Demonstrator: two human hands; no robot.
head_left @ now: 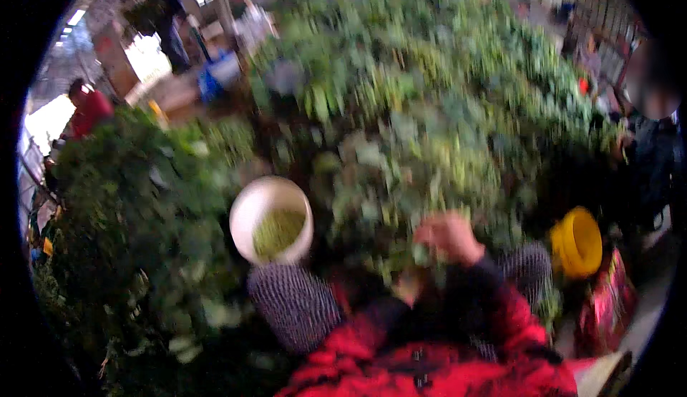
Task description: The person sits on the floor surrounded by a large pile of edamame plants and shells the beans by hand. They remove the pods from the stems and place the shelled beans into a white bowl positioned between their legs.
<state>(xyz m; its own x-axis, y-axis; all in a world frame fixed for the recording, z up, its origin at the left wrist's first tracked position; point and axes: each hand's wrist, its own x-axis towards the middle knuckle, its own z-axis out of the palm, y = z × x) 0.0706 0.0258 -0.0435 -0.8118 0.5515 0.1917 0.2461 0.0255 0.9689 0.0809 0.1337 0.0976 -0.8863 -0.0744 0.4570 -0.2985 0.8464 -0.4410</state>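
My right hand (pixel 452 237) is over the near edge of a big heap of leafy green plants (pixel 401 161), its fingers bent toward the leaves. Motion smears them, so whether they grip a stem cannot be made out. Lower down and closer to my body, my left hand (pixel 409 287) shows only as a small blurred patch past its dark cuff, among leaves. Its fingers are hidden. By my left knee a white bucket (pixel 247 204) tilts toward me, partly filled with small green pieces (pixel 278 232), too blurred to name.
More leafy plants (pixel 143 239) pile up on my left. Beyond my right knee lies a yellow bucket (pixel 578 243) on its side, above a shiny red bag (pixel 607 304). Other people are around: one in red (pixel 93 113) at far left, one in dark clothes (pixel 647 161) at right.
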